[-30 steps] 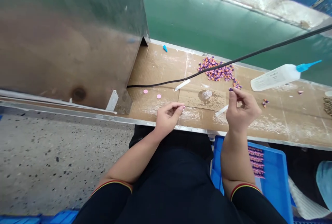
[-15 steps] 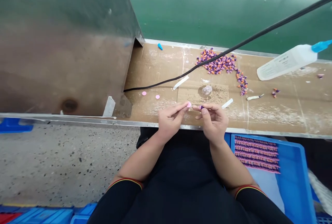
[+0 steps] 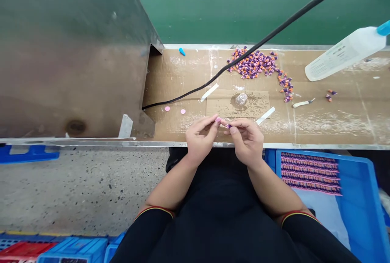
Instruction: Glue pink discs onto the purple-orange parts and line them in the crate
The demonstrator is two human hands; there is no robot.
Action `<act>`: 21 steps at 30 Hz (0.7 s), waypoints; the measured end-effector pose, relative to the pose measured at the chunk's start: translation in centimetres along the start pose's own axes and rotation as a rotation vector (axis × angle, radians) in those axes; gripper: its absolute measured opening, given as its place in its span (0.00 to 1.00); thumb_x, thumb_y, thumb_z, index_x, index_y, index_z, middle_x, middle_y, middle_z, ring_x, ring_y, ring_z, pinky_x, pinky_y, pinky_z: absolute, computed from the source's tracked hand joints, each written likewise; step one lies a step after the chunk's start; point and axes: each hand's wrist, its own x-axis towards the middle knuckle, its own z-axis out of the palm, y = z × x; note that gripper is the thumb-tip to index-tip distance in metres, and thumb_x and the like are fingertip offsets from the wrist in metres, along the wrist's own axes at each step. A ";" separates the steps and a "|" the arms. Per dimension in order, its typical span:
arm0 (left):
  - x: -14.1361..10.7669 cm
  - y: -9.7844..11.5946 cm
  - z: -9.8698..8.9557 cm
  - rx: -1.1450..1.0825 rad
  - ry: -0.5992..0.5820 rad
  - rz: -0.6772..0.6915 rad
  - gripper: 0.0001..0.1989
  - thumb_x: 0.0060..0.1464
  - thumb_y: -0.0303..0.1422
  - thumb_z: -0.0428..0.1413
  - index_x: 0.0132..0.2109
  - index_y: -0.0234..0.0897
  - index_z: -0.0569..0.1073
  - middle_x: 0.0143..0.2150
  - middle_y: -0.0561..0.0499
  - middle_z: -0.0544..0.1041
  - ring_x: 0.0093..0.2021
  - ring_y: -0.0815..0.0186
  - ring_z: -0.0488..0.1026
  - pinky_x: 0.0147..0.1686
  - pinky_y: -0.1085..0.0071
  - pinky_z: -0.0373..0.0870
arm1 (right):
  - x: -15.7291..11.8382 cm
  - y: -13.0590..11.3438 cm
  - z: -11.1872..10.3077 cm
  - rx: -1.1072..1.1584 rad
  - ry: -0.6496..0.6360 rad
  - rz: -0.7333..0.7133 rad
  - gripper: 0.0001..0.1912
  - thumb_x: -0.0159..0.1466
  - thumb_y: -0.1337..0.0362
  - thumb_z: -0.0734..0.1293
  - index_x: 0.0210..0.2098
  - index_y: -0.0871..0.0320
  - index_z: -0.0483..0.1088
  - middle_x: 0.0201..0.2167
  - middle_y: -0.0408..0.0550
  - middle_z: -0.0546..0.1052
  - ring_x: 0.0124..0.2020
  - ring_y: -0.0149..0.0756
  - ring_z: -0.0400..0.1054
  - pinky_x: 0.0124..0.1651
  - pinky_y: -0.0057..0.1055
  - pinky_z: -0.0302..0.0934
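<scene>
My left hand (image 3: 201,136) pinches a small pink disc (image 3: 218,120) between thumb and fingertips, above the near edge of the cardboard-covered bench. Close on its right, my right hand (image 3: 248,139) grips a small purple piece (image 3: 228,126) between thumb and forefinger. The fingertips of both hands almost meet; whether the disc and the piece touch is too small to tell. Just beyond the hands, a small clear cup (image 3: 241,99) sits on a wet cardboard patch (image 3: 219,102). Two more pink discs, one of them the nearer disc (image 3: 183,111), lie flat to the left.
A heap of purple and orange pieces (image 3: 252,64) lies at the back. A black cable (image 3: 258,43) crosses over the bench. At right are a white bottle (image 3: 344,55) and a brush-like tool (image 3: 304,103). A blue tray (image 3: 359,198) holds rows of pieces; a metal box (image 3: 76,59) stands left.
My hands have come closer together, bringing the purple piece left towards the pink disc. The camera view has shifted slightly.
</scene>
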 end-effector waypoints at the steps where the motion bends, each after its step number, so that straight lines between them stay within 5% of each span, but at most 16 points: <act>1: 0.0 0.1 0.2 -0.059 -0.002 -0.070 0.07 0.64 0.37 0.70 0.47 0.42 0.88 0.41 0.48 0.89 0.39 0.65 0.88 0.43 0.69 0.88 | 0.0 0.0 0.1 0.007 0.006 0.001 0.04 0.78 0.59 0.70 0.48 0.51 0.77 0.44 0.47 0.85 0.48 0.42 0.87 0.43 0.34 0.86; 7: 0.1 0.0 0.8 -0.196 0.030 -0.264 0.16 0.58 0.47 0.74 0.40 0.39 0.87 0.42 0.44 0.89 0.42 0.63 0.87 0.47 0.68 0.86 | -0.2 0.1 0.2 0.040 0.016 0.025 0.05 0.78 0.57 0.71 0.47 0.51 0.77 0.43 0.47 0.86 0.48 0.42 0.86 0.47 0.35 0.85; 14: 0.2 -0.2 0.7 -0.341 -0.020 -0.524 0.24 0.48 0.52 0.78 0.39 0.37 0.85 0.36 0.46 0.87 0.35 0.66 0.85 0.39 0.72 0.84 | 0.1 0.3 -0.1 0.027 0.017 0.079 0.10 0.77 0.52 0.72 0.46 0.51 0.77 0.42 0.47 0.86 0.43 0.41 0.86 0.47 0.37 0.85; 21: 0.1 0.2 1.1 -0.353 0.048 -0.521 0.26 0.44 0.51 0.80 0.40 0.37 0.83 0.34 0.48 0.87 0.32 0.66 0.85 0.37 0.70 0.86 | 0.1 -0.2 -0.2 0.007 0.030 0.081 0.10 0.77 0.52 0.72 0.46 0.51 0.76 0.43 0.48 0.87 0.47 0.43 0.87 0.48 0.38 0.85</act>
